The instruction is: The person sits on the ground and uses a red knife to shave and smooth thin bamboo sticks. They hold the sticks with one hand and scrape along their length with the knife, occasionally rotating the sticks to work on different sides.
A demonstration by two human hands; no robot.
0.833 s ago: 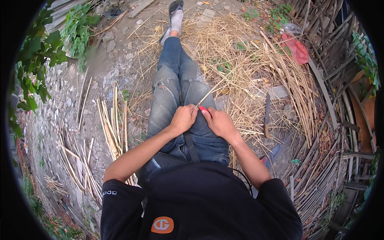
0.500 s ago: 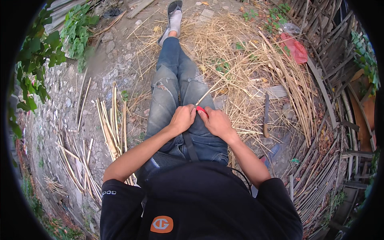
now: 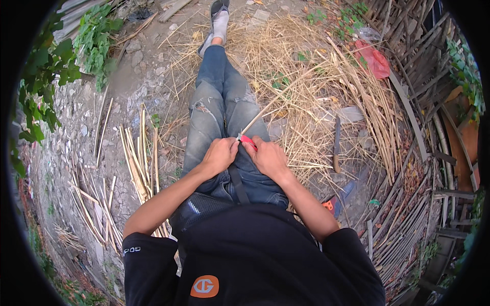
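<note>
Over my jeans-covered lap, both hands meet at the near end of a thin bamboo strip (image 3: 255, 118). My left hand (image 3: 219, 156) is closed round that end with the thumb pressed on it. Just beside it, my right hand (image 3: 270, 159) grips a small red-handled cutter (image 3: 248, 141). The cutter's grey tip touches or nearly touches the strip next to my left thumb; the blade edge is too small to make out. From there the strip slants away to the upper right over the straw.
A wooden-handled knife (image 3: 337, 148) lies on the ground to my right. Bamboo strips (image 3: 138, 168) lean at my left. Straw-like shavings (image 3: 291, 56) cover the ground ahead, with a red plastic bag (image 3: 372, 58) beyond. Thin sticks (image 3: 393, 234) are stacked at the lower right.
Both hands have shifted slightly left and apart, together with the strip and cutter. More of the cutter's tip shows. An orange-handled item beside my right arm has come into view.
</note>
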